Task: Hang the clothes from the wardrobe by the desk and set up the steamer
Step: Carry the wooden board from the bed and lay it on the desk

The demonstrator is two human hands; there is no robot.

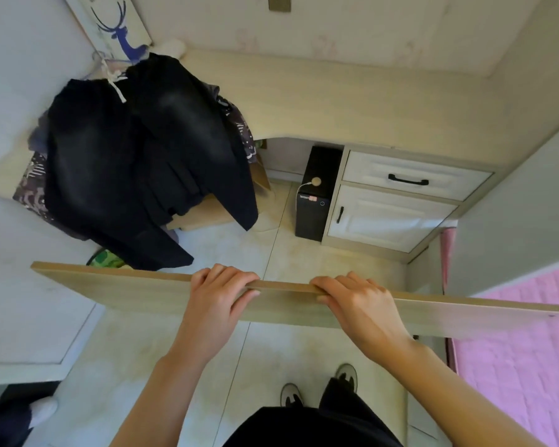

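A long pale wooden board (pixel 126 290) stretches across the view at waist height, on edge. My left hand (pixel 218 296) grips its top edge near the middle, fingers curled over the far side. My right hand (pixel 357 301) grips the same edge a little to the right. Beyond the board, dark black clothes (pixel 142 166) hang on a hanger with a white drawstring (pixel 115 80) at the left end of the desk (pixel 352 101), over a patterned purple garment (pixel 33 188). No steamer is in view.
A black computer tower (pixel 317 195) stands under the desk beside a white drawer unit (pixel 397 204). A pink bed cover (pixel 523 343) lies at the right. A deer picture (pixel 120 27) leans at the back left. Another person's foot (pixel 42 411) shows at bottom left.
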